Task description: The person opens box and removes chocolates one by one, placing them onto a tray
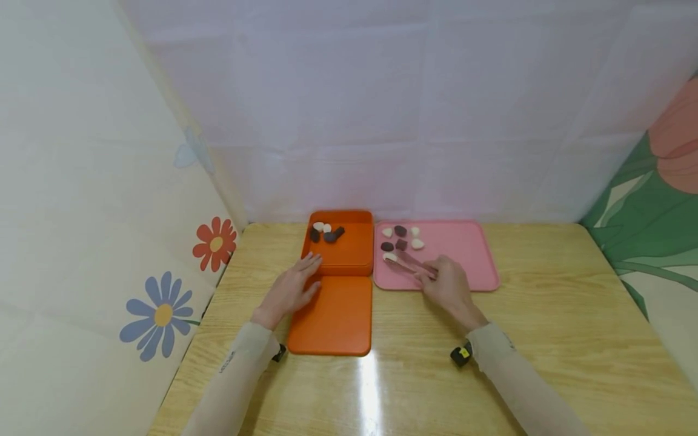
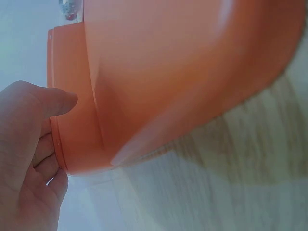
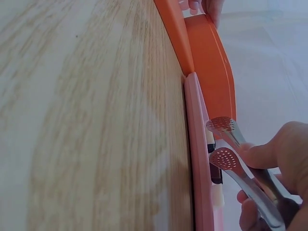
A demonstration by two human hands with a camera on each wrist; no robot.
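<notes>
My left hand [image 1: 291,287] is at the near left corner of an orange box [image 1: 351,251], fingers over its rim and thumb against the outer wall [image 2: 77,130]. White and dark pieces, one of them a dark spoon-like shape [image 1: 331,237], lie in the box. My right hand [image 1: 448,287] holds metal tongs [image 3: 250,183] with perforated ends. Their ends stand apart, low over the left part of a pink tray [image 1: 458,254]. A white piece [image 1: 390,257] is by the ends; I cannot tell if they touch it. Other white and dark pieces [image 1: 400,231] lie beyond.
An orange lid [image 1: 332,321] lies flat in front of the box, on the wooden table [image 1: 561,315]. The pink tray stands close against the box's right side. A pale cloth wall [image 1: 382,121] rises behind, and flower-printed walls [image 1: 82,212] stand at the sides.
</notes>
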